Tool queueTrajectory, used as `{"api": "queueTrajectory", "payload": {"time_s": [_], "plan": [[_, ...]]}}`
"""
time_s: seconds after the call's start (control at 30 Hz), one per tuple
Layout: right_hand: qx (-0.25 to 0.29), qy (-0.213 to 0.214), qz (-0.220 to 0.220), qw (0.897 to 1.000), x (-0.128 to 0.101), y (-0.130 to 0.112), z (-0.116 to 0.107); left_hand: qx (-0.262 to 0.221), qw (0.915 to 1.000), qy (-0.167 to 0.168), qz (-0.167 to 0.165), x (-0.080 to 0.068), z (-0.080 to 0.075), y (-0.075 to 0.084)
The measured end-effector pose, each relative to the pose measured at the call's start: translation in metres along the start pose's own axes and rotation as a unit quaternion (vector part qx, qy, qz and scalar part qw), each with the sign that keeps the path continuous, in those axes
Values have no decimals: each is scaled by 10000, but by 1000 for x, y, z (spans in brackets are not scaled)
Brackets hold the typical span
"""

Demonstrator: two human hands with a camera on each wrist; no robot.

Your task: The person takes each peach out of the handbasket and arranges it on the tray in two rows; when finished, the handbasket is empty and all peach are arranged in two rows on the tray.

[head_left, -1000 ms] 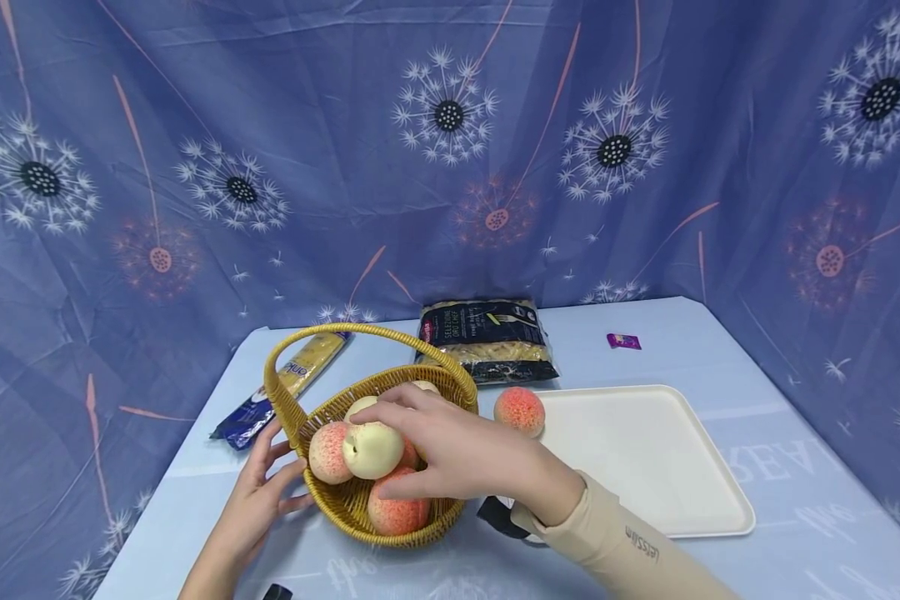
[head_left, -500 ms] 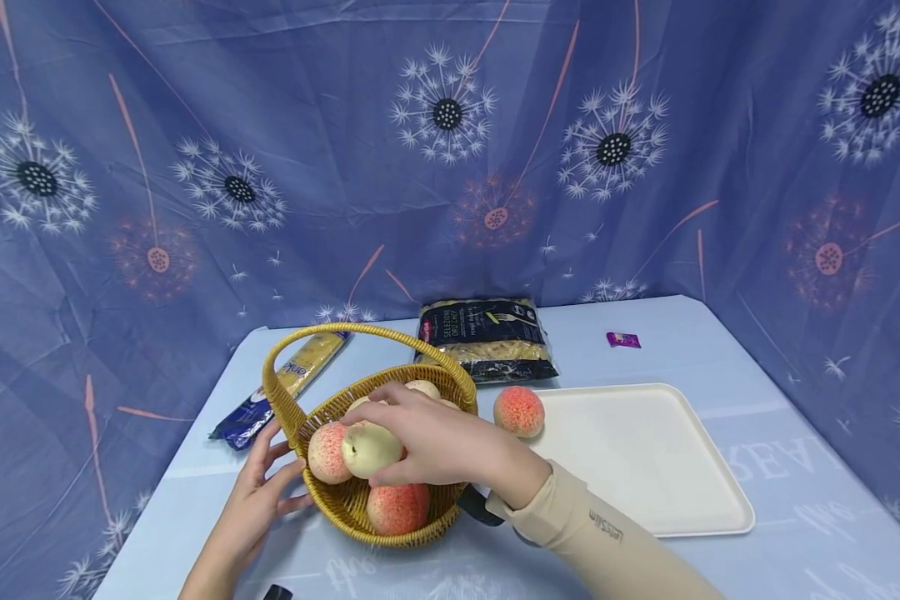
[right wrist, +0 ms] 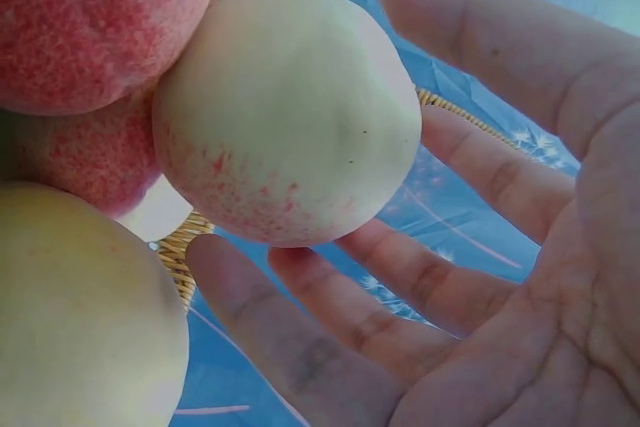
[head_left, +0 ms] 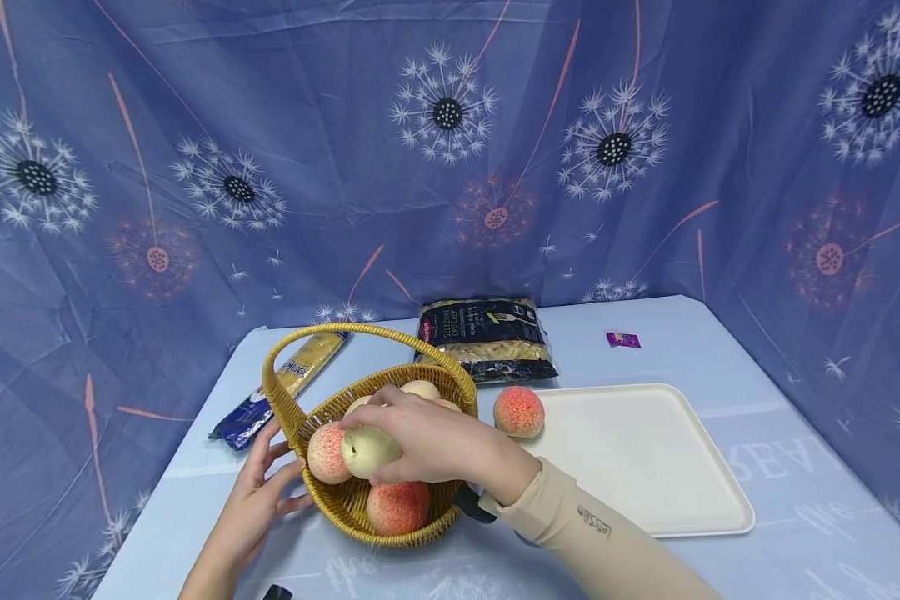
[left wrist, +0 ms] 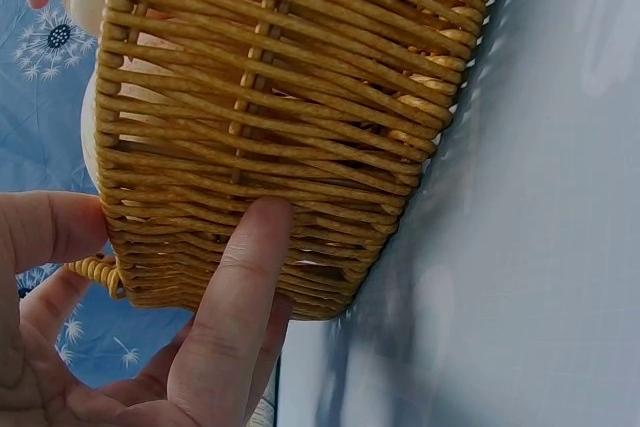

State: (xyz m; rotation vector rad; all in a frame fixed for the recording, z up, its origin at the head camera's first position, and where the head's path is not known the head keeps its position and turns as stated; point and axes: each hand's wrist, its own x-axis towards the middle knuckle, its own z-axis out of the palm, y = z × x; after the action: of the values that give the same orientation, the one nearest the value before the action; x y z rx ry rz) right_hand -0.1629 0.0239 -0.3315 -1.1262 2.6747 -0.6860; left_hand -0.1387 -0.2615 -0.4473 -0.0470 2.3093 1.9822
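- The right wrist view shows what the head view hides: the pale peach lies against the fingers of the right hand, which curl under it, while the palm stays just off it
- The left wrist view shows the left hand pressing straight fingers on the woven wall of the basket
- The pale peach sits on top of the pink peaches in the basket, near its front rim
- Another peach lies right of the basket, beside a white tray
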Motion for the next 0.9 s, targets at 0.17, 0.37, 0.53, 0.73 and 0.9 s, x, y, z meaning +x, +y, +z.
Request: {"api": "queueTrajectory", "payload": {"time_s": [0.17,0.37,0.53,0.73,0.9], "plan": [[-38,-19,-36,10000,2,3,2,-27,10000,-13,22,0,0,0],[42,-52,-14,10000,4,6,3,-65,10000,-30,38,0,0,0],[153,-102,131,9997,6,8,4,-83,10000,-17,25,-1,0,-1],[364,-79,296,9989,8,12,8,-89,10000,-5,27,0,0,-1],[453,60,303,9985,9,16,13,-74,10000,6,44,0,0,-1]]}}
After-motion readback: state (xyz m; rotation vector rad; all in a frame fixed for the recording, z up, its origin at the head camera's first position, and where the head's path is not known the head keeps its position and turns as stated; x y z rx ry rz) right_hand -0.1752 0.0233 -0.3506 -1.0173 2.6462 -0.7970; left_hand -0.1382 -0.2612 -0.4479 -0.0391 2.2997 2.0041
